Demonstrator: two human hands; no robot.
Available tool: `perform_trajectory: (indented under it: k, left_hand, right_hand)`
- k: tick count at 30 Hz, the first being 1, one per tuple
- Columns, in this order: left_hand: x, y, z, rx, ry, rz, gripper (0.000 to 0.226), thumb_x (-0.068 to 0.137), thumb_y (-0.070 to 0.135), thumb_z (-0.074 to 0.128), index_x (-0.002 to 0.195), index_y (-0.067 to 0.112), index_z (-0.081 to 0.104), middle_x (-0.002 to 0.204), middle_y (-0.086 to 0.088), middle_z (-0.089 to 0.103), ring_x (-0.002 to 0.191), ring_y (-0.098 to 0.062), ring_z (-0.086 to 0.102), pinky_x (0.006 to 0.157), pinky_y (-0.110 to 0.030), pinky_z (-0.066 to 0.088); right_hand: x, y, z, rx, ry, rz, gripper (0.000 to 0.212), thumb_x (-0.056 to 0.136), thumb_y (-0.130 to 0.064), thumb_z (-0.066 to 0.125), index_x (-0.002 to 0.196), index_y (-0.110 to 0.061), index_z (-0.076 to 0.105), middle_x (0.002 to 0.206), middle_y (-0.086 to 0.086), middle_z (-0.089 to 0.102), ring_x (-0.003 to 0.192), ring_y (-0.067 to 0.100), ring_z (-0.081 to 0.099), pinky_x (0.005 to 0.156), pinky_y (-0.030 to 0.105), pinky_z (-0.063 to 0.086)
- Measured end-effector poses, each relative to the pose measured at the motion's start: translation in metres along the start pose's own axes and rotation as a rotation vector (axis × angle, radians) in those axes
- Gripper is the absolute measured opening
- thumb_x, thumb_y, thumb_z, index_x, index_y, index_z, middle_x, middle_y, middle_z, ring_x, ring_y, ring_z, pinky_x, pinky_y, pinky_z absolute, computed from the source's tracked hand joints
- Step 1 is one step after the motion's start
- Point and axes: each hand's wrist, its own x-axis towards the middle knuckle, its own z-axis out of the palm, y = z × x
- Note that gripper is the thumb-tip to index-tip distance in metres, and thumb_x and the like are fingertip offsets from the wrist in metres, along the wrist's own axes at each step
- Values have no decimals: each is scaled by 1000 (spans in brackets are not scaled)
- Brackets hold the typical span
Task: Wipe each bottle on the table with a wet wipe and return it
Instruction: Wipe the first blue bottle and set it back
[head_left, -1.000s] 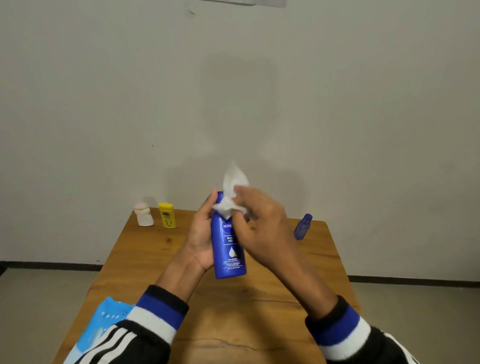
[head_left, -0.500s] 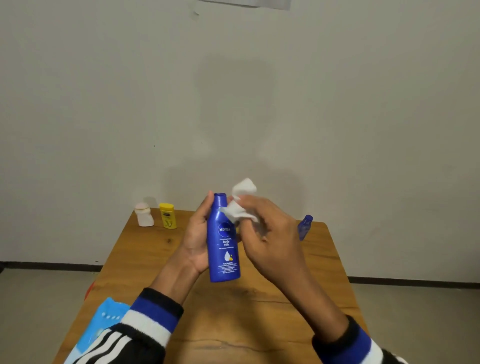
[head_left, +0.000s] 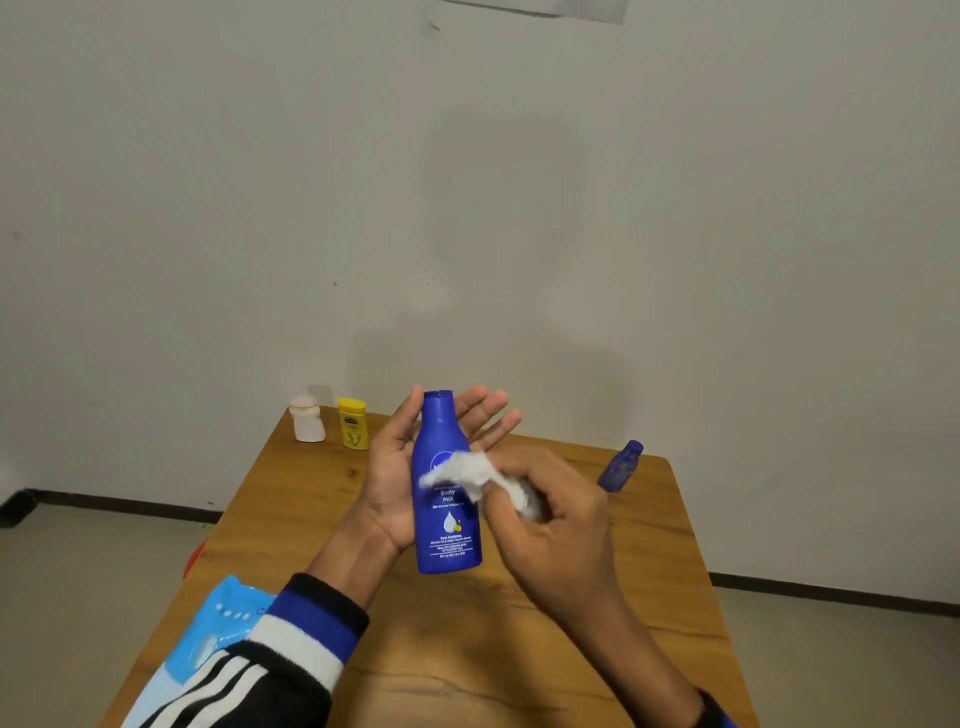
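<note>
Four bottles counted in the head view, only one of them in hand. Tall blue lotion bottle (head_left: 447, 483) held upright above the wooden table (head_left: 467, 649), lifted clear of it, cap end up and label facing the camera. Left hand (head_left: 410, 467) cradling it from behind: thumb along the left edge, fingers nearly straight and fanned out past the neck on the far side, more a supporting palm than a firm wrap. Right hand (head_left: 550, 525) bunched around a white wet wipe (head_left: 483, 478), fingers curled and pinching the crumpled cloth, pressing it against the upper part of the label.

Judged as mid-wipe on this one bottle: front face under the cloth, lower label and base not yet covered, return to the table not yet made. Impossible to tell from this view whether any of the other three is already clean.

Three bottles standing on the table: one small white bottle (head_left: 307, 420) and one yellow bottle (head_left: 353, 423) just beside each other at the far left corner, one small dark blue bottle (head_left: 621, 466) near the far right edge, well apart from the pair.

One wet wipe in use. One light blue wipes pack (head_left: 208, 639) at the near left edge, partly hidden by the striped sleeve (head_left: 249, 680). Two hands, both busy.
</note>
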Motion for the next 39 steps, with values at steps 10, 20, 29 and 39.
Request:
perform_trajectory:
  k: [10,20,29,39]
  left_hand:
    - [6,-10,-5,10,-27,-12,65,100,49,44,147,4,45,161,-10,35,149,-35,31,118,-68,15]
    - [10,-5,7,3,-23,-1,56,96,54,48,116,7,71,147,-13,54,142,-34,44,117,-53,33]
    - [17,0,3,41,110,57,46,95,51,50,101,10,70,135,-14,64,136,-33,52,112,-57,37]
    - [19,-7,15,-31,-49,-88,52,95,52,49,115,9,70,143,-11,59,142,-34,44,112,-70,28]
  right_hand:
    - [-17,0,28,-41,-167,118,47,89,-13,60,136,-16,60,150,-4,47,139,3,42,106,16,42]
    - [10,18,3,383,-85,508,16,90,-15,67,103,-18,75,96,-2,77,84,5,70,68,23,56]
    - [-37,10,14,0,-165,96,33,93,-12,56,123,-16,68,121,-3,64,115,9,59,83,26,58]
    - [0,15,20,-181,-270,-239,40,82,7,54,119,0,69,130,12,66,141,21,44,118,42,33]
